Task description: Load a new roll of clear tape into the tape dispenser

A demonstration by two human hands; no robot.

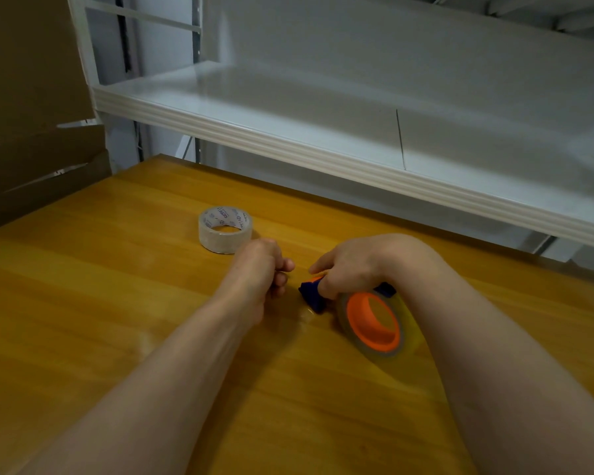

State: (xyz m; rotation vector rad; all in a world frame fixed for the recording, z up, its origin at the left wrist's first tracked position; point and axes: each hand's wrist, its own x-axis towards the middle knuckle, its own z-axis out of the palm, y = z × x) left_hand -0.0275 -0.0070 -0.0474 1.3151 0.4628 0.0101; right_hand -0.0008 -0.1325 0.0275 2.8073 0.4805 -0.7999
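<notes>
Forearms (172, 389) are being stretched across the table (83, 303). Left hand (258, 269) is being held curled, fingers (283, 265) folded toward the palm; whether anything is being pinched cannot be told. Dispenser (311, 294) is being gripped by the right hand (350, 265), fingers wrapped over its blue body, just apart from the left fingertips. Orange hub (374, 320), ringed with clear tape (407, 329), is being shown camera-side of the right fingers. Loose roll (225, 229) is lying flat just beyond the left fingers.
</notes>
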